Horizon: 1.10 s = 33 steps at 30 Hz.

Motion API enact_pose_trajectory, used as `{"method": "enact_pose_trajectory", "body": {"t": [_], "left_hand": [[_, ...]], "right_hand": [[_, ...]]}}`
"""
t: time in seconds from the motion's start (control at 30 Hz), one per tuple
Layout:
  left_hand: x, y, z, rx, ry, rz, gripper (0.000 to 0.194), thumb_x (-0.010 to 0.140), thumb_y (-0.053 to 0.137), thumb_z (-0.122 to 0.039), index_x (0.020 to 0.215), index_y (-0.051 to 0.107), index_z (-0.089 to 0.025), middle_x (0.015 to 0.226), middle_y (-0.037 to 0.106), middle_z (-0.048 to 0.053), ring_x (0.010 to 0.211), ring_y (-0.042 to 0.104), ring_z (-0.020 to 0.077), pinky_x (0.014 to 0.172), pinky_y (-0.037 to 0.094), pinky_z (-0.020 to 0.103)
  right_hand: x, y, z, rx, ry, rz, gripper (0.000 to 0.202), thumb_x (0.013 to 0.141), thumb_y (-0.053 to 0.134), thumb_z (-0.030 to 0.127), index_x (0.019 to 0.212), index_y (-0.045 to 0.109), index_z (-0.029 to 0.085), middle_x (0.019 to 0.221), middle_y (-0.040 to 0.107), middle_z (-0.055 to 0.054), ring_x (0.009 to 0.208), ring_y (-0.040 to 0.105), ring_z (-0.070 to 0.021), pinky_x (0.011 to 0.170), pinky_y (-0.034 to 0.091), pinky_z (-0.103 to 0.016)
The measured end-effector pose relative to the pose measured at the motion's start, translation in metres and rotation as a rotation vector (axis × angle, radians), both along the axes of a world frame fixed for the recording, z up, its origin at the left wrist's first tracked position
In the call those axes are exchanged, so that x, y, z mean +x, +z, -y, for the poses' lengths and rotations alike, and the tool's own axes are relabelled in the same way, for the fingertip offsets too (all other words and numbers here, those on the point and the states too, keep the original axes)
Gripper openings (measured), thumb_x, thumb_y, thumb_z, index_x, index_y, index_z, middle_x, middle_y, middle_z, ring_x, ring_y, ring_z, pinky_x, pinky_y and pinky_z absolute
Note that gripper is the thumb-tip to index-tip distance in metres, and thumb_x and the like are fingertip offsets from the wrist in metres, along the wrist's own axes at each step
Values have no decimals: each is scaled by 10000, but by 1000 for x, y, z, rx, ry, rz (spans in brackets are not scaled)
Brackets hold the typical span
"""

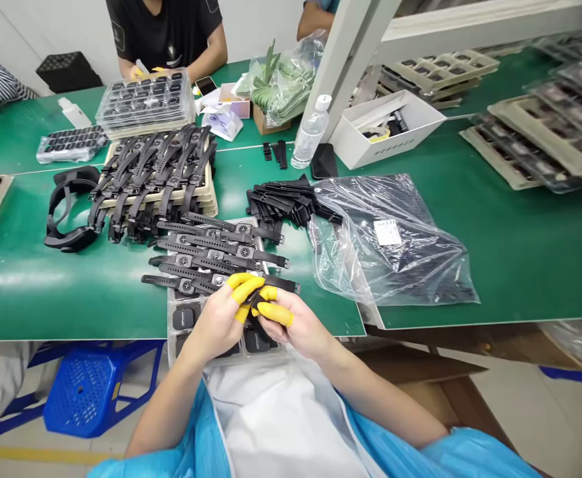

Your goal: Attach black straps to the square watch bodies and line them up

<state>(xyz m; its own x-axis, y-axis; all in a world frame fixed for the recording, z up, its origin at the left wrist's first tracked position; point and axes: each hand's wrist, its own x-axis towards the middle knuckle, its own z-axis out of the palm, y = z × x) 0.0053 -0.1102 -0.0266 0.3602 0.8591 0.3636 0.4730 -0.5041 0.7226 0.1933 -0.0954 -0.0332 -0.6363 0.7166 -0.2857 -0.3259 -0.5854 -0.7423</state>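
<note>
Yellow finger cots cover fingertips on both of my hands. My left hand (223, 315) and my right hand (291, 317) meet over the near part of a clear plastic tray (172, 317). Between them they pinch a small black smartwatch (257, 300), mostly hidden by the fingers. Beyond the hands, several watches with black straps (216, 255) lie face down in rows across the tray. Strapless watch bodies (183, 318) sit in the near compartments. A pile of loose black straps (288, 199) lies just past the tray, to the right.
A clear bag of black straps (410, 245) lies at right. Stacked trays of strapped watches (156, 172) and a black headset-like band (69, 212) are at left. A water bottle (311, 133) and white box (385, 129) stand behind. A co-worker (168, 40) sits opposite.
</note>
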Motion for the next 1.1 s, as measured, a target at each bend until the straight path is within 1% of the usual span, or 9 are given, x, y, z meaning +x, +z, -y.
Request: {"method": "enact_pose_trajectory", "body": {"t": [0.13,0.3,0.57,0.77,0.83,0.87,0.97,1.03,1.1], "left_hand": [[0,1,0,6,-13,10,542,1028,429,-78,1540,476,-250,1377,597,141,1319,596,224,1103,548,395],[-2,8,1,-32,-94,4,525,1054,417,-169,1577,428,-207,1409,545,177,1354,543,269,1135,514,458],[-3,5,-2,83,-74,-192,518,1033,466,-177,1550,443,-190,1317,586,187,1226,594,287,1020,572,464],[-6,13,-1,-13,-143,-63,513,1019,451,-178,1531,467,-200,1355,597,175,1257,604,279,1050,563,456],[-5,17,1,-20,-143,-49,543,1002,473,-181,1544,457,-197,1391,592,175,1285,604,279,1065,562,443],[-5,20,3,-6,-132,-66,565,996,480,-169,1558,443,-200,1406,594,173,1302,603,277,1071,561,431],[-8,31,9,84,-59,-194,630,998,481,-115,1610,378,-225,1430,621,158,1342,603,266,1092,556,395],[-17,40,14,136,6,-303,645,1006,490,-112,1626,352,-228,1412,652,146,1315,633,258,1080,562,370],[-30,50,17,146,72,-403,623,1016,511,-144,1618,364,-212,1369,689,132,1221,687,243,1027,582,336]], "right_hand": [[-4,3,0,-95,-6,-72,358,857,761,490,897,542,211,473,430,121,376,245,-58,388,198,-195],[-4,9,0,-169,-32,-95,334,841,765,453,868,541,208,454,405,126,380,202,-50,380,172,-185],[-1,9,-4,-105,-7,-19,347,851,754,475,908,545,204,475,392,134,396,189,-49,377,167,-182],[0,3,0,27,13,-9,385,899,711,558,901,531,217,469,395,131,382,230,-62,382,197,-200],[1,3,1,130,-15,26,391,925,682,580,907,533,219,499,426,115,400,293,-73,409,255,-209],[3,3,1,216,-51,65,387,933,678,579,919,543,217,548,485,90,434,365,-84,439,311,-216],[13,8,-4,604,-135,274,314,957,685,508,979,606,204,801,667,-7,644,566,-130,603,455,-256],[23,12,-9,889,-99,420,239,990,658,432,1023,654,195,853,705,-28,682,587,-140,640,454,-264],[32,14,-14,1099,-22,520,218,1019,622,388,1061,682,183,792,703,-20,620,562,-134,594,413,-262]]}}
